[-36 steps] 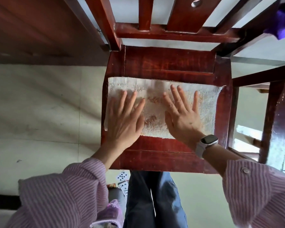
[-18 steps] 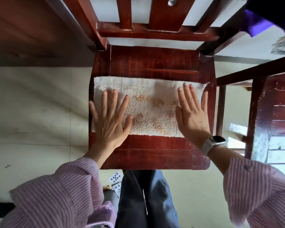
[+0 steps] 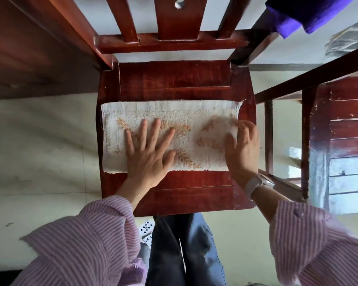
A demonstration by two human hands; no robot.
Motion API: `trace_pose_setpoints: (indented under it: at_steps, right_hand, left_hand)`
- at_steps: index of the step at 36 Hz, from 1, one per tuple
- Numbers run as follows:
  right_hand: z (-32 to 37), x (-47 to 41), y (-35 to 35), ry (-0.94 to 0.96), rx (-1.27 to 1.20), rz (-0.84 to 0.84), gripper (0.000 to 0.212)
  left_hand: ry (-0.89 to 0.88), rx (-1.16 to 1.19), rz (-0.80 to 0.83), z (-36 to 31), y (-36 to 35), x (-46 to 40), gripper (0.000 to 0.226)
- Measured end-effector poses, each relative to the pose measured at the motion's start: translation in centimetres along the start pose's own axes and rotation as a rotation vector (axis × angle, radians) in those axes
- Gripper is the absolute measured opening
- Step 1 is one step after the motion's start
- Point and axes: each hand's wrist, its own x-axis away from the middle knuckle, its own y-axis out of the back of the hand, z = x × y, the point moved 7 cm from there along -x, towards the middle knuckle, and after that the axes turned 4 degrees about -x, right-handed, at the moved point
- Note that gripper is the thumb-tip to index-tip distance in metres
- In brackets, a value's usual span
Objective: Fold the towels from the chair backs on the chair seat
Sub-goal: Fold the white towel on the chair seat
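Observation:
A white towel (image 3: pixel 186 116) with orange pattern lies folded as a long strip across the red wooden chair seat (image 3: pixel 174 79). My left hand (image 3: pixel 149 153) presses flat on the towel's middle-left part, fingers straight and spread. My right hand (image 3: pixel 241 145) is at the towel's right end, its fingers curled over the edge and its thumb on top, gripping that end. A purple towel (image 3: pixel 306 13) hangs over another chair's back at the top right.
The chair back's slats (image 3: pixel 178 19) rise beyond the seat. A second wooden chair (image 3: pixel 318 112) stands close on the right. A dark wooden tabletop (image 3: pixel 29 48) is at the upper left. Playing cards (image 3: pixel 146 228) lie on the floor by my legs.
My left hand slid rightward toward the towel's middle. My right hand went from lying flat on the towel to curling round its right end.

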Motion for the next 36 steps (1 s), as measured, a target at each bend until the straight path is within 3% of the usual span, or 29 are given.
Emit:
trace_pose_setpoints:
  at_steps: [3, 5, 15, 18, 22, 28, 31, 33, 36]
  right_hand:
    - [-2.1, -0.2, 0.5, -0.344, -0.135, -0.056, 0.03]
    - [-2.3, -0.4, 0.4, -0.445, -0.125, -0.031, 0.026]
    - [-3.3, -1.5, -1.8, -0.509, -0.042, 0.058, 0.04]
    - [-2.6, -1.1, -1.5, -0.554, -0.06, 0.037, 0.033]
    - [-1.6, 0.1, 0.0, -0.551, -0.226, 0.0, 0.014]
    - [-1.0, 0.4, 2.1, -0.606, -0.408, 0.023, 0.026]
    - [1.5, 0.2, 3.3, -0.544, -0.538, 0.042, 0.011]
    - [4.8, 0.3, 3.7, -0.417, -0.61, 0.086, 0.005]
    - [10.1, 1.1, 2.1, -0.271, -0.734, 0.287, 0.006]
  left_hand:
    - [-0.007, -0.015, 0.012, -0.1, -0.1, 0.0, 0.058]
    - [-0.012, -0.008, 0.011, 0.0, 0.0, 0.0, 0.058]
    - [-0.036, -0.005, -0.033, -0.3, 0.4, -0.1, 0.058]
    - [-0.034, -0.002, -0.033, -0.2, 0.3, -0.1, 0.059]
    - [-0.043, 0.003, -0.001, -0.2, 0.3, -0.1, 0.06]
    - [-0.049, 0.097, 0.051, -0.2, 1.2, -0.1, 0.059]
    - [-0.007, 0.374, -0.056, -0.3, 3.9, -0.5, 0.036]
    - [0.124, 0.791, -0.107, 0.4, 6.6, -0.3, 0.025]
    - [0.404, 1.501, 0.047, 1.3, 7.3, 0.8, 0.024]
